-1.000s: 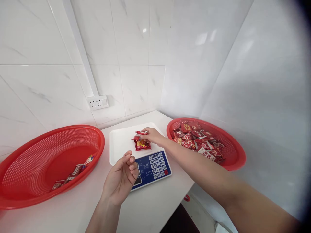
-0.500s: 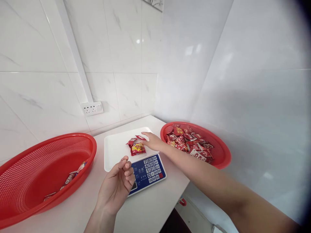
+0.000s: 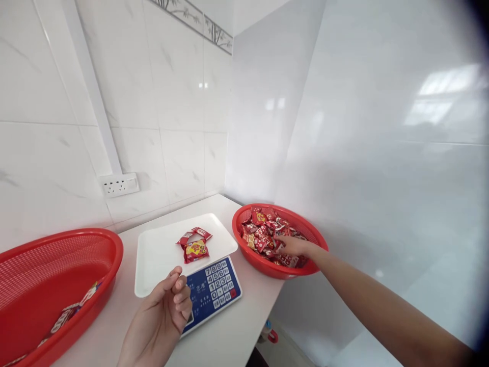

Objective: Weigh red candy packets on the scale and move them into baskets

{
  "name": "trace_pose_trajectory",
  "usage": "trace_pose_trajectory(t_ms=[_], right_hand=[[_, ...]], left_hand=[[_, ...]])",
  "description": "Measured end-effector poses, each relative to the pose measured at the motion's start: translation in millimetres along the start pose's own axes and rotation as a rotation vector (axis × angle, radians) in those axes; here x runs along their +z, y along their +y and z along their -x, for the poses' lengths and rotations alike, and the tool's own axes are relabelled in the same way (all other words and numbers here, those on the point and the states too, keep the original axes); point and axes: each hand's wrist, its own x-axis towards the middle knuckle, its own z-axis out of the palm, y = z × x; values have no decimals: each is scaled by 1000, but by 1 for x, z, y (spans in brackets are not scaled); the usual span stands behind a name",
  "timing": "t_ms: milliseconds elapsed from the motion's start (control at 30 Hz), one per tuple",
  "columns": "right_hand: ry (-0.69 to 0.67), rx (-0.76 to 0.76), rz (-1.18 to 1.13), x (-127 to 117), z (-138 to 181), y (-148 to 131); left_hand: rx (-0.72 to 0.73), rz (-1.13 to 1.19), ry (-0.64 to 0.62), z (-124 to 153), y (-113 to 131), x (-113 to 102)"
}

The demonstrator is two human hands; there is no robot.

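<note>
My right hand [image 3: 293, 246] reaches into the right-hand red basket [image 3: 323, 239], its fingers apart and touching the red snack packets [image 3: 263, 235] heaped there. Its fingertips are partly hidden among them. Palm up, my left hand [image 3: 168, 303] hovers in front of the scale, fingers curled in and nothing visible in them. On the white tray [image 3: 160, 255] of the scale lie two small red packets, one on the left [image 3: 185, 238] and one on the right [image 3: 201, 233], behind a larger red and yellow packet [image 3: 196, 250]. The blue keypad panel [image 3: 214, 290] is partly covered by my left hand.
A second red basket [image 3: 114, 255] stands at the left with a few wrappers [image 3: 63, 318] along its near side. The white table [image 3: 221, 341] ends at its right edge beside the wall. A wall socket [image 3: 119, 185] is behind the table.
My right hand has left the small packet on the tray and moved right into the basket of packets. My left hand keeps its curled pose. The view has turned right.
</note>
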Motion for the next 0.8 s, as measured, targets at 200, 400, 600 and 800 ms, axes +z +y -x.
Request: trace_pose_trajectory(t_ms=[200, 400, 600, 800], right_hand=[[-177, 48, 91, 9, -8, -16], [-311, -177, 56, 16, 0, -32], [-284, -191, 61, 22, 1, -29], [-220, -135, 103, 30, -7, -25]], left_hand=[[44, -25, 35, -6, 1, -2], [58, -38, 66, -5, 0, 0], [70, -67, 50, -3, 0, 1], [109, -94, 65, 2, 2, 4]])
